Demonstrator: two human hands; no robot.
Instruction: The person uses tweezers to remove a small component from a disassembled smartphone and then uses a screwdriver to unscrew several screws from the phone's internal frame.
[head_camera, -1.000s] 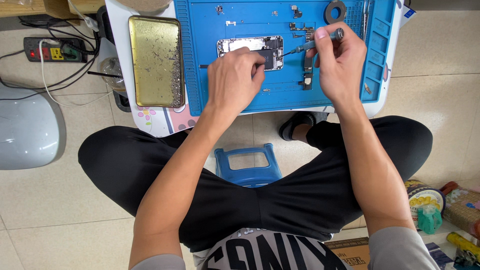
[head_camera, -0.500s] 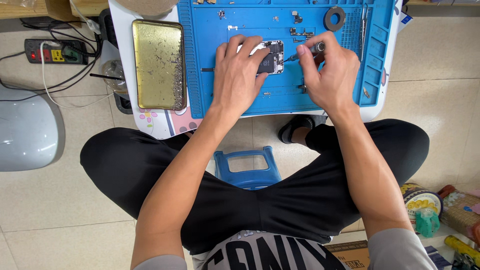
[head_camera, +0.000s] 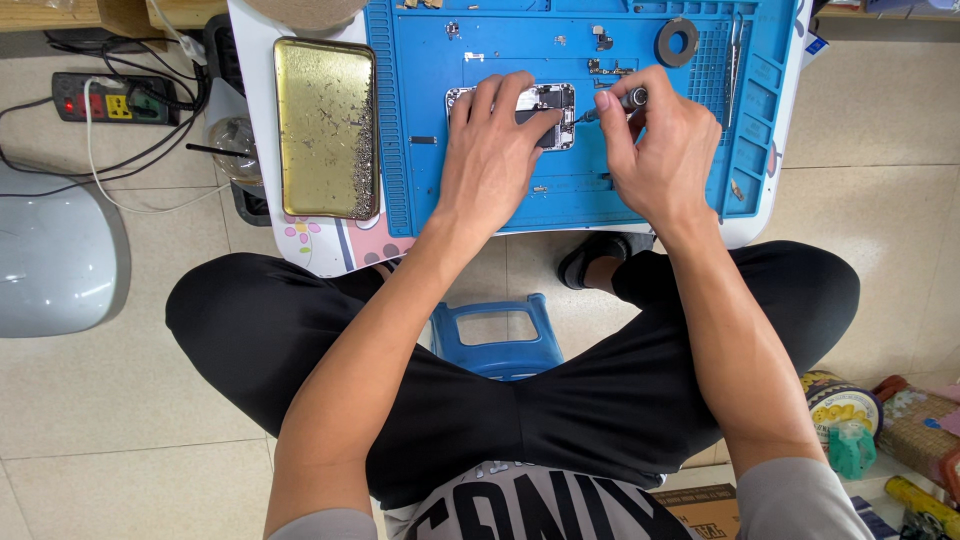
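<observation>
The left hand (head_camera: 495, 160) lies flat, fingers spread, pressing down on an opened smartphone (head_camera: 548, 103) that rests near the middle of the blue repair mat (head_camera: 430, 90) covering the bench. The right hand (head_camera: 660, 150) pinches a small screwdriver (head_camera: 612, 106), its tip at the phone's right edge. Toward the mat's far right corner lies a dark ring-shaped roll (head_camera: 677, 42). A gold metal tray (head_camera: 325, 125) sits just beside the mat's left edge.

I sit in a small phone-repair workshop: blue repair mat (head_camera: 500, 190) on a low worktop (head_camera: 330, 250), opened phone (head_camera: 545, 100), tiled floor (head_camera: 100, 420).
</observation>
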